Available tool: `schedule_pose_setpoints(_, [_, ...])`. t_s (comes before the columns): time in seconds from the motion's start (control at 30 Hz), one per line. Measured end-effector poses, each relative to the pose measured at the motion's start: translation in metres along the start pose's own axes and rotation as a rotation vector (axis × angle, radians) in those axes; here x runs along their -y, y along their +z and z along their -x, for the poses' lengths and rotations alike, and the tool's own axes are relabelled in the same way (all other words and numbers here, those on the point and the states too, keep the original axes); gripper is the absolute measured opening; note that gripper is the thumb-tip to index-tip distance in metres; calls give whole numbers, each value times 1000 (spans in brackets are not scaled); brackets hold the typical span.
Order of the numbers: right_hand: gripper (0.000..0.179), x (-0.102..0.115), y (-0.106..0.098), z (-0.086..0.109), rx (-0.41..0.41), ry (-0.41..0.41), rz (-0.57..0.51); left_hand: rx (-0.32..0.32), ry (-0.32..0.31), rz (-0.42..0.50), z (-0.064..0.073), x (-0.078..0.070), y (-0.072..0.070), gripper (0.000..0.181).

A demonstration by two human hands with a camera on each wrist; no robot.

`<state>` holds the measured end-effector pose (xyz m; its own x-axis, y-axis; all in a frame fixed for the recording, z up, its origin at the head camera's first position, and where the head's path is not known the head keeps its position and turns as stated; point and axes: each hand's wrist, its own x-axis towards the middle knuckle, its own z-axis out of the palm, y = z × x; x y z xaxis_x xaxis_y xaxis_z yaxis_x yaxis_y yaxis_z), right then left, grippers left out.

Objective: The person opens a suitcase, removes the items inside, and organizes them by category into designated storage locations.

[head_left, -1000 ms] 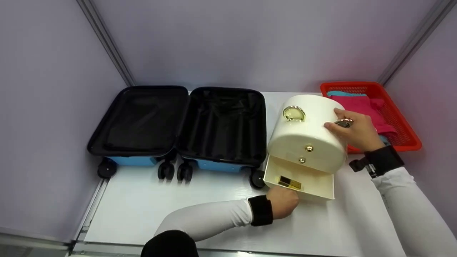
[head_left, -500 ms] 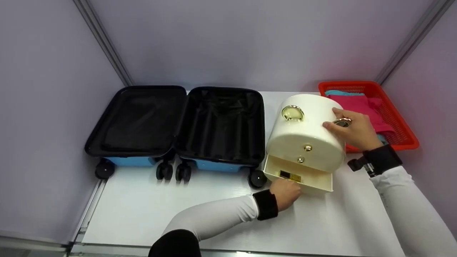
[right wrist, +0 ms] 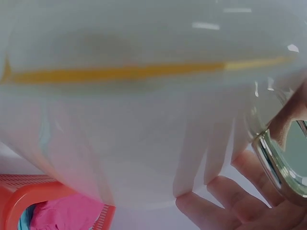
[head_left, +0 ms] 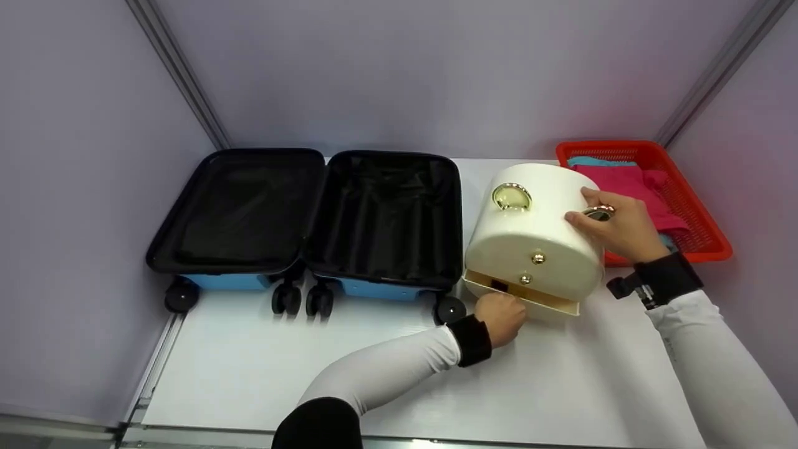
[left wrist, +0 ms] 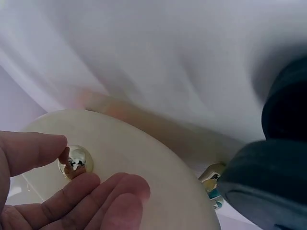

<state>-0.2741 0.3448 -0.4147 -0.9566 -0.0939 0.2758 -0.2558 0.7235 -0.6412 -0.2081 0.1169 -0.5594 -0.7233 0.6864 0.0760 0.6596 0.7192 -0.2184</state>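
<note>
A white rounded storage box (head_left: 530, 234) with gold knobs and two gold ring handles (head_left: 512, 197) stands on the right of the table. Its lowest drawer (head_left: 552, 300) sticks out a little; the black end of a small black and gold item (head_left: 499, 285) shows inside. At the drawer's front my left hand (head_left: 500, 318) is curled; in the left wrist view its thumb and fingers lie around a gold knob (left wrist: 76, 162). My right hand (head_left: 623, 227) rests on the box's side over the other ring handle (right wrist: 280, 165), fingers spread against the white surface.
Left of the box lies an open suitcase with two black halves (head_left: 386, 218) and a blue shell, its wheels (head_left: 450, 310) close to the drawer. Behind my right hand stands a red basket (head_left: 704, 215) with pink cloth (head_left: 617, 184) and blue cloth. Pale walls enclose the table.
The lowest drawer has slid inward, my left hand moving forward with it. Less of the black and gold item shows now. My right hand keeps its place on the box.
</note>
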Motion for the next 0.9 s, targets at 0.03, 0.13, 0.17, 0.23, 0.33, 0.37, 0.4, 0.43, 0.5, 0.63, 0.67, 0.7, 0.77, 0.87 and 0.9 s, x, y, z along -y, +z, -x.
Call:
schedule_pose_setpoints(0.03, [31, 0, 0, 0, -5, 0, -1, 5, -4, 0, -2, 0, 0, 17])
schedule_pose_setpoints(0.13, [29, 1, 0, 0, -18, -5, -1, 2, -19, -8, -7, -1, 0, 18])
schedule_pose_setpoints(0.17, [29, 0, 1, 0, -22, -8, 0, -4, -24, -12, -9, -1, 0, 18])
schedule_pose_setpoints(0.23, [29, 0, 1, -1, -29, -11, -4, -15, -38, -16, -12, -2, 1, 18])
schedule_pose_setpoints(0.33, [28, 0, 3, -1, -36, -8, -9, -28, -55, -20, -17, -2, 3, 18])
schedule_pose_setpoints(0.37, [28, 0, 3, -1, -36, -5, -13, -32, -61, -27, -18, -2, 4, 18])
schedule_pose_setpoints(0.4, [28, 0, 3, -1, -36, -1, -16, -35, -65, -37, -20, -2, 5, 18])
schedule_pose_setpoints(0.43, [28, 0, 4, -1, -36, 1, -18, -42, -69, -46, -21, -1, 6, 17])
schedule_pose_setpoints(0.5, [28, 0, 4, -1, -37, -2, -19, -57, -75, -63, -23, 0, 7, 16])
schedule_pose_setpoints(0.63, [27, -1, 4, -2, -45, -25, -14, -76, -91, -57, -25, 0, 7, 16])
schedule_pose_setpoints(0.67, [27, -1, 4, -3, -47, -29, -12, -76, -95, -55, -25, 0, 7, 17])
schedule_pose_setpoints(0.7, [28, -1, 4, -3, -49, -31, -12, -80, -97, -56, -24, 0, 6, 18])
schedule_pose_setpoints(0.77, [28, -2, 5, -2, -56, -34, -13, -121, -94, -60, -20, -1, 3, 19])
schedule_pose_setpoints(0.87, [28, -3, 5, -1, -63, -28, -9, -266, -56, -73, -13, 0, -10, 23])
schedule_pose_setpoints(0.9, [27, -3, 5, -1, -66, -25, -7, -336, -39, -71, -10, 1, -15, 24])
